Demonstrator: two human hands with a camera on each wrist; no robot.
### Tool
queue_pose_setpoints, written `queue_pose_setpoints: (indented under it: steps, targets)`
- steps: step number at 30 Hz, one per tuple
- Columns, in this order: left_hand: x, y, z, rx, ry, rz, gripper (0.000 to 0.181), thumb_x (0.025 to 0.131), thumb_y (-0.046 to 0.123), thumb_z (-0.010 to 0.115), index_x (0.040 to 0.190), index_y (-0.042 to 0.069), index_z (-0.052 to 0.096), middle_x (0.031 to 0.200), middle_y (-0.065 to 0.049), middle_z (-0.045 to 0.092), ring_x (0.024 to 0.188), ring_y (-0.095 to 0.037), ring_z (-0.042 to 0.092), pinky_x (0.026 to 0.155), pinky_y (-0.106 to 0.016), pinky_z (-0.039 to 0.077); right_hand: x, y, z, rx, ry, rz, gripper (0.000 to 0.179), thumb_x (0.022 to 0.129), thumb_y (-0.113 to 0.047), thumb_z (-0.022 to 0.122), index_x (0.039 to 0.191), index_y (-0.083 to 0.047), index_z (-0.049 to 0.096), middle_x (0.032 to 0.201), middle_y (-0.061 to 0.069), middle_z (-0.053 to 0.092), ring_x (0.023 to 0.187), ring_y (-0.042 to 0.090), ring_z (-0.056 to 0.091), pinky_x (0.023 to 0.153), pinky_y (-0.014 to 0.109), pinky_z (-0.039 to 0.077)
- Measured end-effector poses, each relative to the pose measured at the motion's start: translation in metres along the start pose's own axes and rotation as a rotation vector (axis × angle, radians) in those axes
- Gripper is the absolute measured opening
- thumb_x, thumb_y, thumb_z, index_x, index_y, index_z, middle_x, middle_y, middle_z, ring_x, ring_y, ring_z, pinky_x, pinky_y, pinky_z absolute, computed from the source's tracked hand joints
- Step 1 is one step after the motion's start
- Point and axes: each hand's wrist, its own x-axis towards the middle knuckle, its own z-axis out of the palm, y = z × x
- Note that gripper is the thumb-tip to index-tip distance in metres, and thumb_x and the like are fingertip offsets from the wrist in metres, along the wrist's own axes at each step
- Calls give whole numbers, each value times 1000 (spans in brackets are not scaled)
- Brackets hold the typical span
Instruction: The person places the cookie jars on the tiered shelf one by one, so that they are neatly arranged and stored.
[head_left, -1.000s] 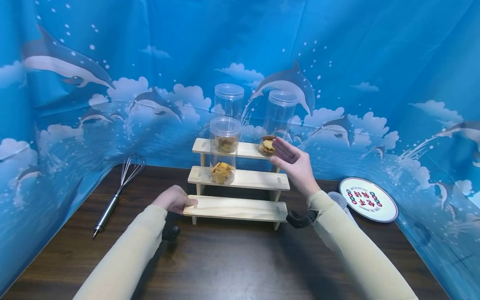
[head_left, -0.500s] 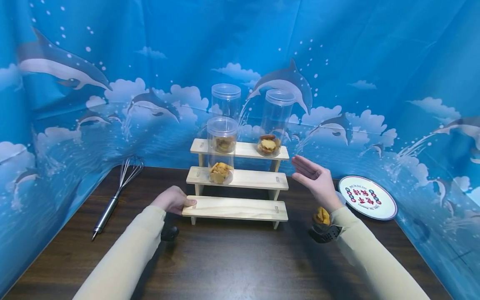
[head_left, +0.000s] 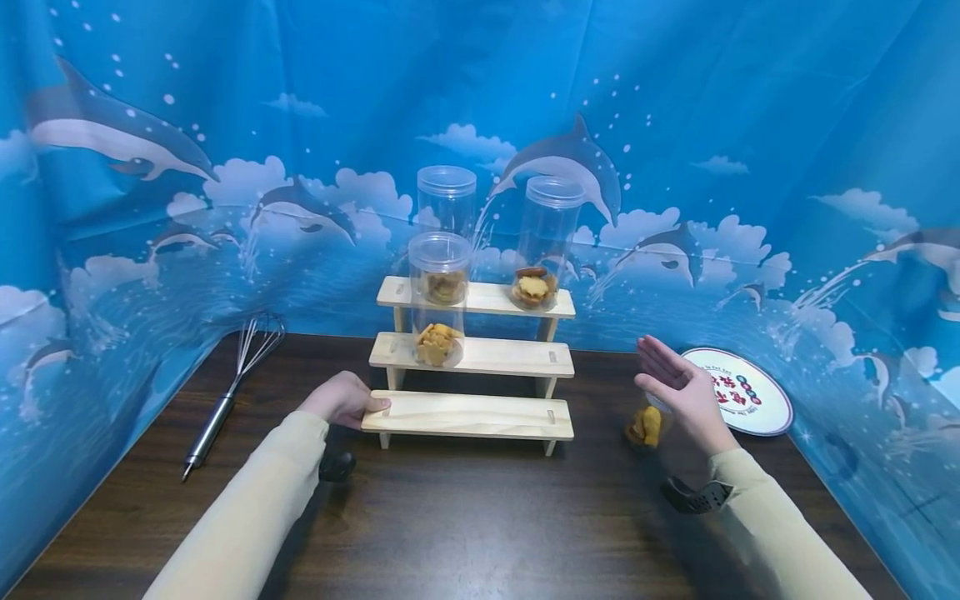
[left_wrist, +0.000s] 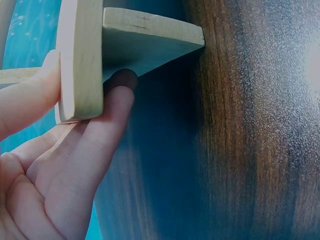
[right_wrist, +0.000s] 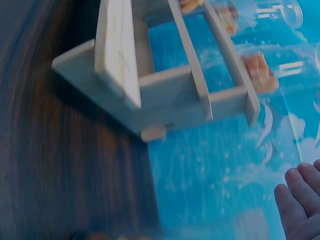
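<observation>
My left hand (head_left: 343,400) grips the left end of the lowest board of a three-tier wooden shelf (head_left: 468,414). In the left wrist view, its thumb lies on the board's upper face (left_wrist: 80,65) and the fingers pass underneath. My right hand (head_left: 690,398) is held up with fingers straight, right of the shelf, holding nothing. Just below and left of it are yellow-brown cookies (head_left: 643,427) in a clear container, mostly hidden by hand and wrist. One lidded clear jar (head_left: 438,287) of cookies stands on the middle tier. On the top tier stand a left jar (head_left: 446,190) and a right jar (head_left: 549,242).
A whisk (head_left: 232,396) lies at the left of the dark wooden table (head_left: 480,517). At the back right, a white plate (head_left: 765,400) with red lettering is partly covered by the right hand. A blue dolphin-print curtain (head_left: 337,100) surrounds the table.
My right hand has moved right and down, away from the top-right jar, toward the plate. The cookies at the right have come into view. My left hand keeps its grip on the shelf.
</observation>
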Motion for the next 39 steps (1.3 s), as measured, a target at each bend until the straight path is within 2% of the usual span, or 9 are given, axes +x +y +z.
queue_pose_setpoints:
  steps: [3, 6, 10, 13, 18, 25, 34, 39]
  targets:
    - [-1, 0, 0, 2, -1, 5, 37, 91, 14, 65, 111, -16, 56, 86, -15, 62, 75, -19, 64, 70, -34, 57, -8, 2, -8, 12, 37, -2, 57, 93, -5, 59, 144, 0, 35, 139, -6, 51, 124, 2, 49, 96, 13, 42]
    - [-1, 0, 0, -2, 0, 4, 37, 91, 14, 65, 111, -16, 56, 86, -15, 63, 75, -19, 64, 70, -34, 57, -15, 3, -17, -1, 77, -2, 58, 92, -5, 61, 143, 2, 35, 139, -3, 51, 121, -1, 50, 95, 11, 42]
    - [1, -2, -1, -21, -7, 4, 39, 90, 14, 65, 112, -17, 55, 85, -14, 63, 72, -17, 63, 69, -34, 57, -22, 10, -28, -48, 141, 22, 58, 91, -7, 62, 143, 2, 37, 143, 10, 46, 117, -4, 52, 92, 9, 42]
    - [2, -4, -2, -31, -12, 5, 40, 90, 13, 66, 113, -17, 54, 85, -14, 63, 71, -16, 63, 69, -34, 58, -26, 18, -33, -88, 171, 48, 58, 91, -9, 63, 142, 2, 39, 143, 13, 46, 115, -6, 53, 89, 7, 43]
    - [2, -3, -2, -26, -13, 11, 39, 90, 14, 66, 111, -17, 55, 84, -13, 63, 71, -16, 63, 70, -34, 58, -34, 28, -36, -167, 159, 65, 57, 91, -10, 63, 141, 3, 39, 141, 13, 48, 113, -9, 51, 87, 6, 43]
    - [1, -2, -1, -24, -12, 13, 36, 90, 14, 65, 109, -16, 57, 83, -13, 62, 72, -18, 63, 70, -35, 57, -38, 40, -33, -224, 156, 114, 57, 90, -15, 65, 140, 2, 42, 138, 3, 53, 108, -13, 51, 83, 7, 45]
    - [2, -3, 0, -42, -20, 11, 33, 91, 12, 64, 108, -16, 57, 80, -12, 61, 69, -16, 62, 69, -33, 57, -36, 45, -29, -300, 172, 184, 58, 90, -23, 66, 141, -4, 44, 136, 22, 50, 98, -15, 53, 78, 8, 47]
    - [1, -2, -1, -42, -18, 11, 34, 91, 12, 65, 108, -16, 56, 82, -13, 61, 70, -17, 62, 70, -34, 57, -35, 45, -28, -299, 172, 189, 58, 90, -24, 66, 141, -5, 44, 136, 26, 49, 96, -15, 53, 77, 8, 48]
